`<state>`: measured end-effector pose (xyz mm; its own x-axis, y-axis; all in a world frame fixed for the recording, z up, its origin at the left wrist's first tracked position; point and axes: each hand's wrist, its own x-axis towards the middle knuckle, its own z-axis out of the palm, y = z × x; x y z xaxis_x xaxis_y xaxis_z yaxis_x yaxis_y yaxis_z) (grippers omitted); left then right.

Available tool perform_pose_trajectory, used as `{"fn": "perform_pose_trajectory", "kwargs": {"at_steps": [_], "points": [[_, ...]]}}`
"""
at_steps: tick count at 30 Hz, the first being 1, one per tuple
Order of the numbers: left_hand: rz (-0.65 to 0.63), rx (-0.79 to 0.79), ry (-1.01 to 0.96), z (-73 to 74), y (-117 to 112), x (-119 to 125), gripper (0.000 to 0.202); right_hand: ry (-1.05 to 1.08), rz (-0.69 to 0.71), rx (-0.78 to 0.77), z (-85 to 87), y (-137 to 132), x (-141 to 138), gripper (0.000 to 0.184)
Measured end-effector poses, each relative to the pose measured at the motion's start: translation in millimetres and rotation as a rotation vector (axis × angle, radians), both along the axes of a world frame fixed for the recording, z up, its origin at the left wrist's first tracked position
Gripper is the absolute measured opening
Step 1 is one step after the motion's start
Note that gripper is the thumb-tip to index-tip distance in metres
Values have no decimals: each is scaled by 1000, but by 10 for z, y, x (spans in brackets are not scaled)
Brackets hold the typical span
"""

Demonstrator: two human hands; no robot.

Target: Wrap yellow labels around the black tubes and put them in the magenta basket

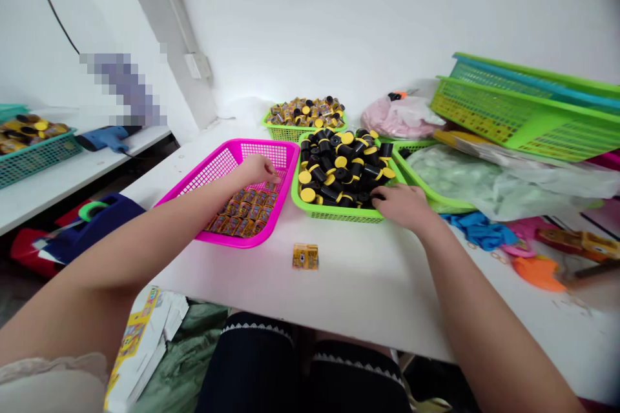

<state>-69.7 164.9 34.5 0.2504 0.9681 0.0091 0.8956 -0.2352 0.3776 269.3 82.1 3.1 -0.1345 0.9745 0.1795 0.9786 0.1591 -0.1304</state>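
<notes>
My left hand reaches into a magenta plastic basket, its fingers pinched together near the far right corner. What they hold, if anything, is too small to tell. Below that hand, small pieces with orange printed wrapping lie in neat rows. My right hand is at the front right rim of a lime-green basket, with curled fingertips on a black cylinder at the edge of the heap. Black cylinders with yellow caps fill this basket. On the white table in front lies a flat orange printed wrapper.
Behind stands another green basket of wrapped cylinders. Stacked green baskets, plastic bags and blue cloth crowd the right. A navy tape dispenser sits left; beyond it, a side table holds a blue heat gun and teal basket.
</notes>
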Motion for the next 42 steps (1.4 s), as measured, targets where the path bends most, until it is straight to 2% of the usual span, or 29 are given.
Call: {"fn": "perform_pose_trajectory", "kwargs": {"at_steps": [4, 6, 8, 10, 12, 13, 14, 15, 16, 17, 19, 21, 23, 24, 26, 29, 31, 33, 35, 37, 39, 42], "points": [[-57, -56, 50, -134, 118, 113, 17, 99, -128, 50, -53, -61, -28, 36], [-83, -81, 84, -93, 134, 149, 16, 267, -153, 162, -83, -107, -35, 42], [-105, -75, 109, 17, 63, 168, 19, 416, -127, 296, -116, -153, -39, 42], [-133, -31, 108, 139, -166, 181, 26, 453, -45, 397, -143, -188, -48, 35], [-176, 27, 88, 186, -582, 207, 32, 437, 34, 467, -159, -205, -69, 29], [-206, 52, 80, 155, -844, 232, 34, 427, 63, 494, -164, -208, -83, 28], [-259, 75, 74, 82, -1123, 269, 35, 419, 83, 520, -168, -208, -97, 27], [-371, 161, 74, -34, -1401, 317, 36, 409, 99, 543, -171, -206, -110, 26], [-481, 237, 94, -186, -1660, 373, 38, 400, 114, 562, -175, -204, -121, 25], [-537, 310, 135, -363, -1888, 431, 41, 395, 129, 578, -179, -202, -130, 24], [-554, 399, 278, -734, -2233, 531, 57, 394, 147, 585, -188, -200, -137, 23], [-552, 431, 378, -1027, -2462, 568, 67, 407, 146, 578, -195, -202, -135, 23], [-578, 470, 428, -1164, -2640, 528, 61, 422, 137, 568, -199, -204, -131, 23], [-607, 500, 436, -1169, -2719, 488, 54, 430, 136, 559, -200, -205, -130, 23], [-668, 550, 426, -1080, -2839, 399, 42, 447, 144, 540, -201, -205, -131, 23], [-748, 563, 369, -864, -2831, 319, 43, 460, 157, 519, -204, -200, -133, 23], [-772, 608, 336, -778, -2674, 309, 42, 453, 156, 528, -211, -194, -130, 23], [-768, 648, 295, -757, -2446, 310, 38, 447, 152, 534, -218, -187, -125, 23], [-704, 584, 212, -753, -2215, 309, 37, 451, 151, 530, -222, -183, -121, 23], [-596, 488, 36, -710, -2024, 324, 33, 459, 157, 530, -219, -189, -127, 23], [-506, 433, -183, -610, -1875, 386, 26, 477, 166, 555, -206, -213, -149, 23], [-482, 409, -432, -422, -1684, 586, 12, 623, 228, 574, -170, -283, -201, 22]]}}
